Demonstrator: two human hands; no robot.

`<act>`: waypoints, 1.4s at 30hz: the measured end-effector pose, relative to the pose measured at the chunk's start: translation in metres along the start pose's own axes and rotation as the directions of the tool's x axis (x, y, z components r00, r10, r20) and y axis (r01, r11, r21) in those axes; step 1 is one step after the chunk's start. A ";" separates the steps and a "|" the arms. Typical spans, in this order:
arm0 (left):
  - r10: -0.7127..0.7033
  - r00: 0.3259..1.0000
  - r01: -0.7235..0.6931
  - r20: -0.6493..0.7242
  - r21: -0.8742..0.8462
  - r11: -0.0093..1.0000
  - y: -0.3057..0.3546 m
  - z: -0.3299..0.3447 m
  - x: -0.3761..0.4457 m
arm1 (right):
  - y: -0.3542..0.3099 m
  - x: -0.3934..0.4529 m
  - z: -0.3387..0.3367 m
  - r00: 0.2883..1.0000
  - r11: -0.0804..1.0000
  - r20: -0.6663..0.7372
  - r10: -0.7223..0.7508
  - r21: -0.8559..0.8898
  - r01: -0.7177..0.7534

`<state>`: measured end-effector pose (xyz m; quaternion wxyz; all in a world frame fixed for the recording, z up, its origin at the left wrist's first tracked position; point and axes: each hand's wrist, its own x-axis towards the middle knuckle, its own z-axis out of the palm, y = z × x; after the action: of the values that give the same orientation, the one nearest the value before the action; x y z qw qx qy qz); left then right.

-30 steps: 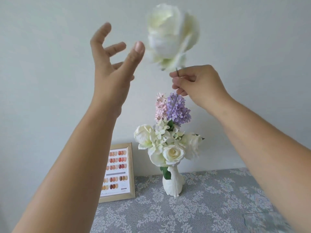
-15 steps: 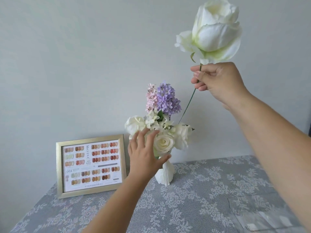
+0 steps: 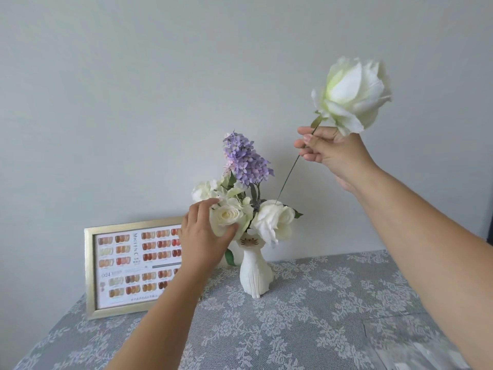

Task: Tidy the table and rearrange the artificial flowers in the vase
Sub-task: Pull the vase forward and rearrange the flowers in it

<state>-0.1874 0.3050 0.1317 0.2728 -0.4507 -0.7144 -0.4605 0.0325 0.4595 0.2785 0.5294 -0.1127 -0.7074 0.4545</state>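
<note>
A white cat-shaped vase (image 3: 254,271) stands on the lace-covered table (image 3: 306,316). It holds white roses (image 3: 274,222) and a purple flower spike (image 3: 246,158). My right hand (image 3: 333,153) is shut on the thin stem of a large white rose (image 3: 352,97), held up to the right of the vase; the stem's lower tip reaches the top of the bouquet. My left hand (image 3: 202,233) cups the left side of the bouquet, fingers on a white rose (image 3: 226,216).
A gold-framed colour chart (image 3: 125,265) leans against the grey wall at the back left, partly behind my left forearm. A clear plastic sheet (image 3: 416,340) lies on the table at the front right.
My left hand dropped from up high to the bouquet and pushed its left flowers aside. My right hand carried the large white rose to the right and lower.
</note>
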 end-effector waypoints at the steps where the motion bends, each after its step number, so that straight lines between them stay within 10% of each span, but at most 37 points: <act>1: -0.010 1.000 0.011 0.013 -0.027 1.000 0.000 0.000 -0.001 | 0.004 0.000 0.002 1.000 1.000 0.001 0.010 0.014 -0.010; 15: -0.139 0.988 0.152 0.067 -0.256 0.955 -0.011 -0.003 -0.011 | 0.003 0.008 0.029 0.998 0.955 -0.031 -0.046 0.290 0.053; 30: -0.216 0.975 0.222 0.055 -0.318 0.922 -0.022 -0.001 -0.008 | 0.062 -0.011 0.066 0.995 0.999 0.104 0.002 0.040 -0.007; 42: -0.230 0.970 0.243 0.079 -0.355 0.903 -0.010 -0.003 -0.007 | 0.092 -0.018 0.076 0.934 0.868 0.274 0.231 -0.492 -0.070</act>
<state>-0.1934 0.2975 0.1234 0.1145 -0.4113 -0.6713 -0.6059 -0.0546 0.4597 0.1948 0.3246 -0.2184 -0.8629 0.3200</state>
